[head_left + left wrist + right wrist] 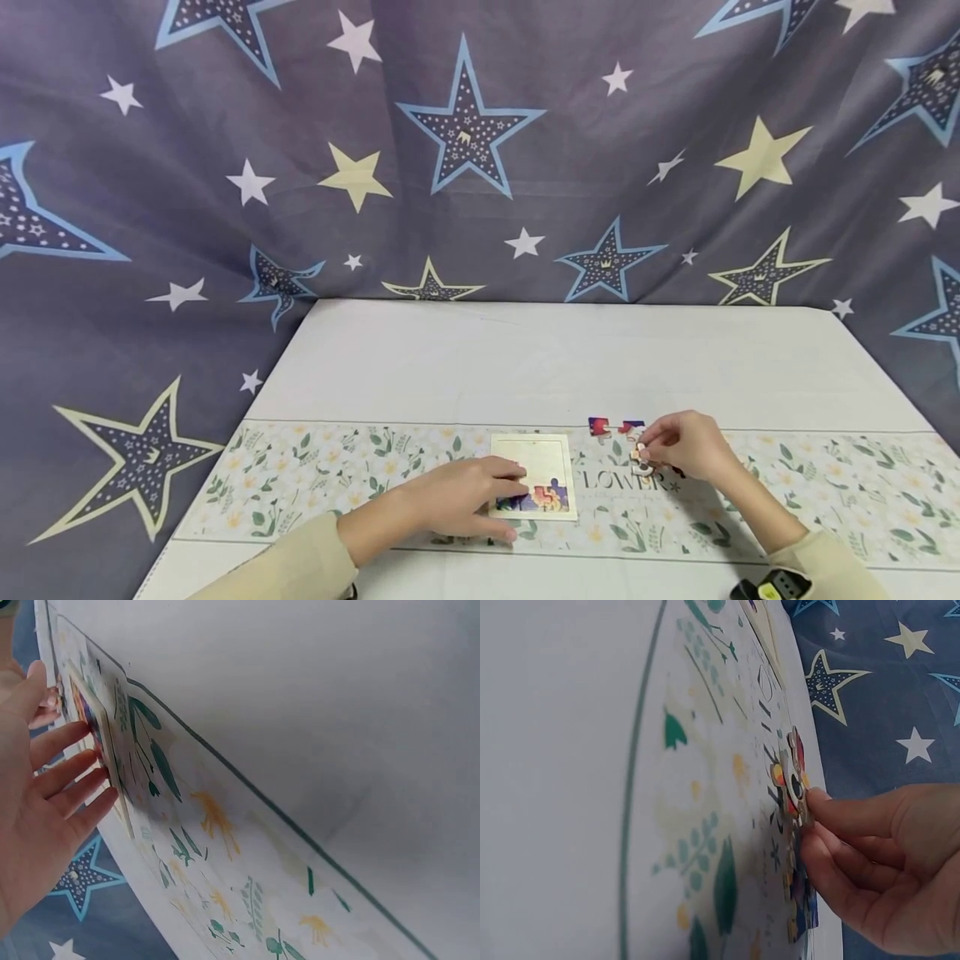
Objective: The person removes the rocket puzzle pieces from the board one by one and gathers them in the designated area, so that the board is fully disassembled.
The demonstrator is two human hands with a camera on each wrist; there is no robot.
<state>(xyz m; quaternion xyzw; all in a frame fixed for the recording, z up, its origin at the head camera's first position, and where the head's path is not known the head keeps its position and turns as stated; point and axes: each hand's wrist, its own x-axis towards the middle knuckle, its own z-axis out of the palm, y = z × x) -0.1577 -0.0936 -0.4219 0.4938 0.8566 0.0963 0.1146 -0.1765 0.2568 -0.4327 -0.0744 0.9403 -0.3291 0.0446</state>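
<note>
A pale, shallow puzzle tray (529, 454) lies flat with several joined jigsaw pieces (551, 498) along its near edge. My left hand (463, 498) rests on the tray's left side, its fingers straight and spread, partly covering the pieces. To the right of the tray, my right hand (693, 447) pinches a puzzle piece (789, 784) between thumb and fingers. That piece is pale with yellow and red patches and is close to the cloth; whether it touches is unclear. Just beyond are a red-and-purple loose piece (598, 427) and another purple one (632, 426).
A floral runner (330, 467) with printed lettering crosses the white table (525, 358). More colourful pieces (800, 900) lie near the right hand, partly hidden by it. A dark star-patterned curtain (480, 225) hangs behind and at the sides.
</note>
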